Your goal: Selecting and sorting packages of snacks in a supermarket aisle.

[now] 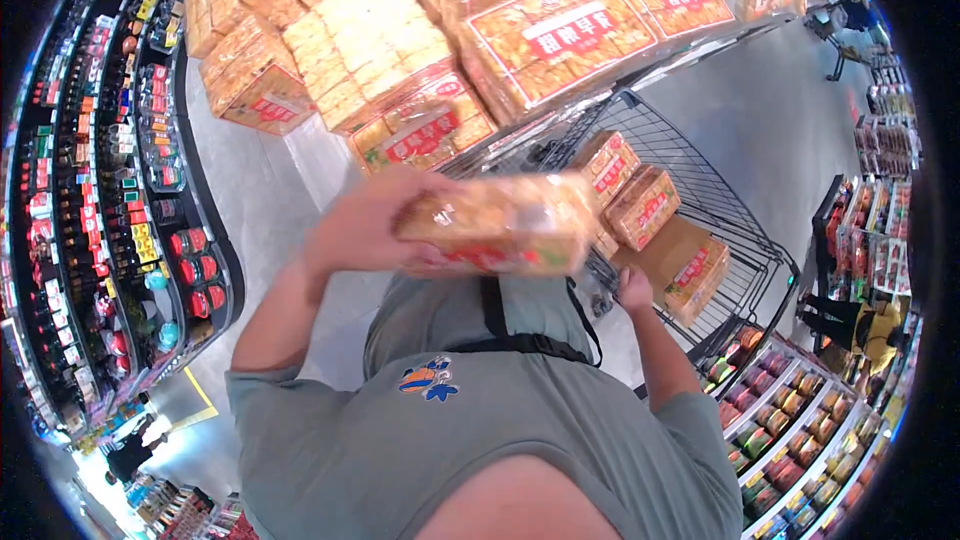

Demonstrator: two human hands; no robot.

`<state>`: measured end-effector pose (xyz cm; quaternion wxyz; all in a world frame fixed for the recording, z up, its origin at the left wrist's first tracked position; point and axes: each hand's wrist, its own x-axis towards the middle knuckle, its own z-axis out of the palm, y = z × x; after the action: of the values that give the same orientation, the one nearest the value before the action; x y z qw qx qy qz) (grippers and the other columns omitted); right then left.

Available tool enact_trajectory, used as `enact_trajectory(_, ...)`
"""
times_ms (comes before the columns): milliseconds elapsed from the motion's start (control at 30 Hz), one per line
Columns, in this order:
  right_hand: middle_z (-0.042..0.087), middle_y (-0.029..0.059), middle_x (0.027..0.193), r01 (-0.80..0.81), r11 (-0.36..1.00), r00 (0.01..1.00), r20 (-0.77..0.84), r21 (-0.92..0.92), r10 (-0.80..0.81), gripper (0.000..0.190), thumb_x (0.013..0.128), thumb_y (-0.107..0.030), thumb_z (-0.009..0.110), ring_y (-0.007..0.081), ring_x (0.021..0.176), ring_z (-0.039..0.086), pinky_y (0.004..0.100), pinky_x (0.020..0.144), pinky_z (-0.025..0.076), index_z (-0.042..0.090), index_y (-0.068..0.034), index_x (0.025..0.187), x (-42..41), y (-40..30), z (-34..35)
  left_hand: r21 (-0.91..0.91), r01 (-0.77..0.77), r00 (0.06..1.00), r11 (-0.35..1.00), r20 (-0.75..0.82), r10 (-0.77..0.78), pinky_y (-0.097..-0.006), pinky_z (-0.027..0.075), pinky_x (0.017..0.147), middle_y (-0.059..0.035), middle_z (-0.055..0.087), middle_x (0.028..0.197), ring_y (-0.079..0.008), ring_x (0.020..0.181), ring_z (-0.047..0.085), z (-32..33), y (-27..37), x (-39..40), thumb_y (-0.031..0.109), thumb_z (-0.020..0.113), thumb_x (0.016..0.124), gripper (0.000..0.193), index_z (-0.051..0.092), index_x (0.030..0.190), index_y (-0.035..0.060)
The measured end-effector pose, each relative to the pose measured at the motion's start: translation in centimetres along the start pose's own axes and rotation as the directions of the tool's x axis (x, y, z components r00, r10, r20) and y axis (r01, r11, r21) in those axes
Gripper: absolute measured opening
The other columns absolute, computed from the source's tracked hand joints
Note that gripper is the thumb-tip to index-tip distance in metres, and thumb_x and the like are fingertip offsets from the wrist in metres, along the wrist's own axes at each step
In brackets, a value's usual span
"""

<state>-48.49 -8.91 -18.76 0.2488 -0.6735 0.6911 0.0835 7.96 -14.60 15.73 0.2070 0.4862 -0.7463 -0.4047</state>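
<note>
My left hand (367, 221) grips a clear-wrapped package of pale golden pastry blocks (499, 221) by its end, in front of my waist. The package is blurred and has red printing on its side. With my right hand (636, 289) I hold the near rim of a black wire shopping cart (675, 131). Inside the cart, packages of the same kind (642, 208) stand side by side, and another package (697, 277) rests on a brown cardboard sheet (664, 251). The held package partly hides the cart's near left corner.
Stacks of similar packages (375, 37) rise ahead, with larger wrapped packs (562, 37) beside them. Curved shelves of bottles and jars (112, 187) line the left. Tiered racks of packaged goods (795, 420) stand at lower right. A person in a yellow top (874, 334) is farther right.
</note>
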Motion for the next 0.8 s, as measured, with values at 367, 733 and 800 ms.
enact_trajectory(367,0.065,0.0236,0.109,-0.132,0.991,0.99,-0.045,-0.017,0.131,0.046,0.098,-0.037,0.036,0.0398,0.104,0.061,0.0473,0.091,0.048,0.062,-0.004,0.117,-1.5,-6.0,-4.2,-0.362,0.437,0.891,0.824,0.046,-0.452,-0.0283,0.043,0.098,-0.0044,0.057,0.126,-0.0137,0.114,0.054,-10.5,-13.7,-3.1,0.015,0.068,0.086,0.054,0.048,0.135,0.0036)
enact_trajectory(733,0.065,0.0237,0.108,-0.202,0.979,0.979,-0.024,0.002,0.202,0.044,0.098,-0.036,0.037,0.0393,0.104,0.061,0.0482,0.092,0.047,0.062,-0.003,0.114,-1.9,-8.7,-5.6,0.202,0.408,0.9,0.891,-0.253,-0.355,-0.0416,0.044,0.095,-0.0213,0.053,0.123,-0.034,0.11,0.055,-4.1,-10.6,-0.5,0.025,0.063,0.089,0.047,0.056,0.133,0.0078)
enact_trajectory(800,0.065,0.0235,0.105,-0.227,0.974,0.972,-0.053,0.019,0.228,0.043,0.097,-0.036,0.037,0.0398,0.101,0.062,0.0493,0.088,0.048,0.063,-0.004,0.111,-2.1,-9.2,-5.8,0.211,0.423,0.88,0.881,-0.328,-0.344,-0.0428,0.042,0.099,-0.0207,0.052,0.124,-0.0352,0.115,0.051,-2.3,-10.6,-1.2,0.023,0.063,0.088,0.05,0.054,0.134,0.0079)
